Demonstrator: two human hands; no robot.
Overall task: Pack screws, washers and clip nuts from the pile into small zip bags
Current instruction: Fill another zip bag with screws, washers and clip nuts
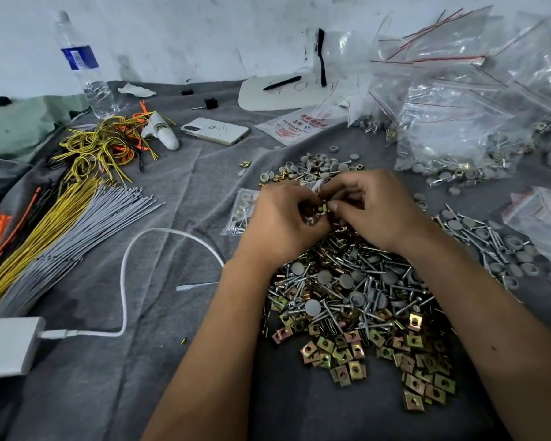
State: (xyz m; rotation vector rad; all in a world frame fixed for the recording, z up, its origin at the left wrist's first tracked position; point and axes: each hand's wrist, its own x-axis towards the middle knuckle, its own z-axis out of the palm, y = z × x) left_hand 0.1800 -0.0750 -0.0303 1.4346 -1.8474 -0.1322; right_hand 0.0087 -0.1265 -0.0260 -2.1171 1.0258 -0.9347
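Screws, washers and clip nuts lie heaped in one pile (pixel 357 300) on the grey cloth (pixel 159 361) covering the table, directly under the person's forearms. As a mass it looks heavy and loose; it would likely shift and scatter if raked, so picking from the edges seems safer than digging in.

Filled zip bags (pixel 452 132) are stacked at the far right, limp, slick film weighted by hardware at the bottom. They probably sag when lifted and are best taken near the red seal strip. One more packed bag (pixel 240 211) lies just left of the hands.

Both hands meet above the far end of the pile. The left hand (pixel 280 218) is curled in a grip around what looks like the mouth of a small clear bag, mostly hidden. The right hand (pixel 376 208) pinches a brass-coloured clip nut (pixel 323 207) at its fingertips, right at the left hand's fingers.

Screws (pixel 477 237) are stiff, thin and pointed, likely to roll and prick; the shank is the natural hold. Grey washers (pixel 315 163) are flat and light, easier slid than pinched. Clip nuts (pixel 427 377) are small springy folded plates with sharp edges, best pinched across the flat faces.
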